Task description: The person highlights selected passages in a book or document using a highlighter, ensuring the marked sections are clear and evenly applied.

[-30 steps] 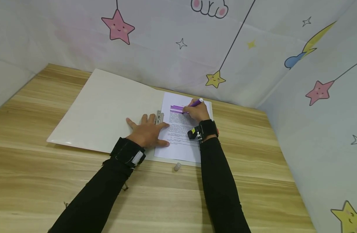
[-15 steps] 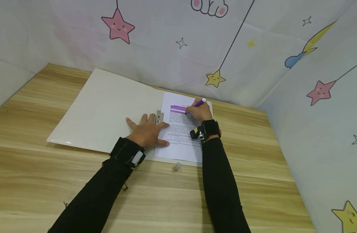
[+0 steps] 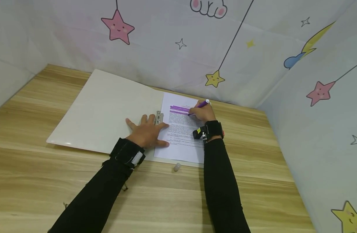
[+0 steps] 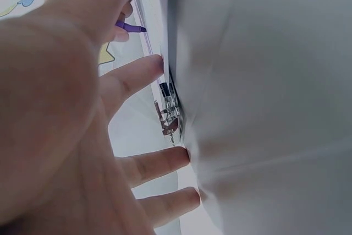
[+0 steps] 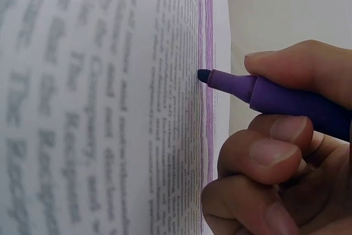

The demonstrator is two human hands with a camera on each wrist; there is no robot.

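Observation:
A printed sheet of paper (image 3: 178, 152) lies on the right side of an open white folder (image 3: 108, 106), with purple highlighted lines near its top. My right hand (image 3: 205, 112) pinches a purple highlighter (image 5: 300, 100) between thumb and fingers. In the right wrist view its dark chisel tip meets the paper at a purple line. My left hand (image 3: 146, 133) is spread flat, thumb and index finger on the sheet's left edge, the other fingers on the folder. Beside its fingers sits the folder's metal clip (image 4: 169, 111).
A small translucent cap (image 3: 177, 167) lies on the wooden table (image 3: 166, 200) just in front of the folder. Behind and to the right rise white walls (image 3: 155, 58) printed with stars. Black straps with cameras circle both wrists.
My right hand has slid to the right with the highlighter, and the lowest purple line now reaches further across the text. My left hand has stayed in place.

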